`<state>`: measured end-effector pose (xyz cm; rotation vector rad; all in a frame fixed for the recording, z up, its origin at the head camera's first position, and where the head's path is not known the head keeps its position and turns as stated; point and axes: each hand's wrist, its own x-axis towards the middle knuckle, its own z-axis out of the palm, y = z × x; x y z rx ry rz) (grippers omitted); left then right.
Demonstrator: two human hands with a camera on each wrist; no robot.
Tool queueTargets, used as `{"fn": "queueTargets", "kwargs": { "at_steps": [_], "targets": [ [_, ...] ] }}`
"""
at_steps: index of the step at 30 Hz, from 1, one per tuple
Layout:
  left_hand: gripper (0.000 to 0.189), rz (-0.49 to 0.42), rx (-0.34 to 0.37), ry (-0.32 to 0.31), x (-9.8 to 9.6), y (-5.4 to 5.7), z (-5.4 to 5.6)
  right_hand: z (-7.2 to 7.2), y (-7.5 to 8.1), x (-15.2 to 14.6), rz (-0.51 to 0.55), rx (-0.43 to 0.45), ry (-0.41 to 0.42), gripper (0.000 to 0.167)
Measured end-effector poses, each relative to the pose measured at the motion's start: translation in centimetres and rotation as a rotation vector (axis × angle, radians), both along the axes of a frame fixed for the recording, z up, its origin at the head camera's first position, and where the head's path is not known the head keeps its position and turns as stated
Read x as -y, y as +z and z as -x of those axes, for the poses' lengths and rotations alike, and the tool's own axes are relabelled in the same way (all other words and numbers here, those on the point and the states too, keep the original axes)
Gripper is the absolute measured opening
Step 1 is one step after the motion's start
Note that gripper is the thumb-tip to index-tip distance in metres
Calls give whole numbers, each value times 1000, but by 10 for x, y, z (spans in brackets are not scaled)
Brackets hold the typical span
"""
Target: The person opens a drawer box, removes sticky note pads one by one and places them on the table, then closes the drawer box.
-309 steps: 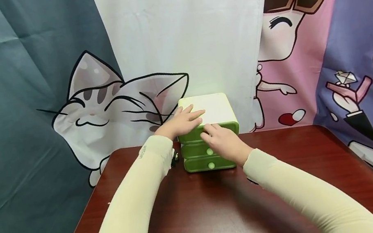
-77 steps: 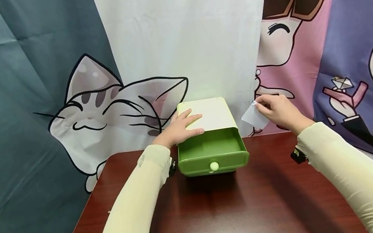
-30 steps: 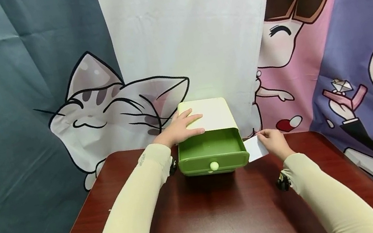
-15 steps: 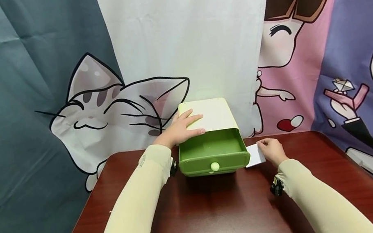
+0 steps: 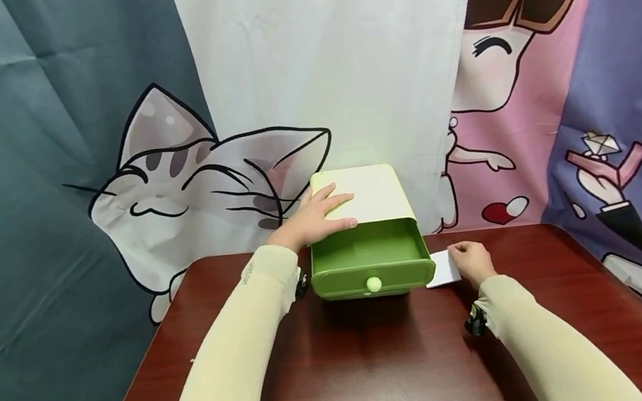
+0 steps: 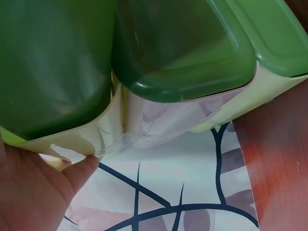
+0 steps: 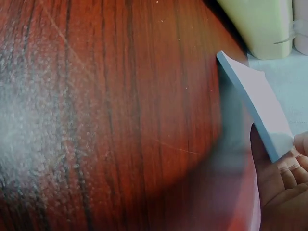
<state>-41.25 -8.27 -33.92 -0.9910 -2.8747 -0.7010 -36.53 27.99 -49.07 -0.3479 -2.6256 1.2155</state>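
Observation:
A small cabinet with a pale top [image 5: 374,194] and green drawers stands at the back of the table. Its top drawer [image 5: 339,285], with a pale round knob [image 5: 374,284], is pulled out, and its visible inside is bare. My left hand [image 5: 314,219] rests on the cabinet's top left edge, fingers spread. In the left wrist view, that hand [image 6: 36,192] lies along the cabinet's side. Right of the drawer, my right hand [image 5: 472,261] pinches a thin white pad, like a small stack of paper [image 5: 440,271]. The right wrist view shows the pad [image 7: 260,98] tilted, held by one end.
A reddish-brown wooden table [image 5: 353,381] carries the cabinet. Close behind it hangs a printed curtain [image 5: 349,66] with a cartoon cat and figures. A dark wrist camera [image 5: 476,321] sits under the right sleeve.
Since the earliest frame the top drawer has been pulled out and my right hand has taken the white pad. Lately that hand lowered the pad beside the drawer; my left hand stayed on the cabinet.

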Motion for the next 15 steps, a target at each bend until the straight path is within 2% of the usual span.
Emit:
{"fn": "queueTargets", "kwargs": {
  "at_steps": [4, 7, 11, 15],
  "targets": [
    [70, -1, 0, -7, -2, 0, -1, 3, -3, -3, 3, 16, -11, 35],
    [69, -1, 1, -7, -2, 0, -1, 4, -3, -5, 14, 20, 12, 36],
    [70, 0, 3, -10, -2, 1, 0, 5, -3, -6, 53, 19, 95, 43],
    [70, 3, -2, -5, -1, 0, 0, 3, -4, -4, 50, 12, 167, 48]
  ]
}}
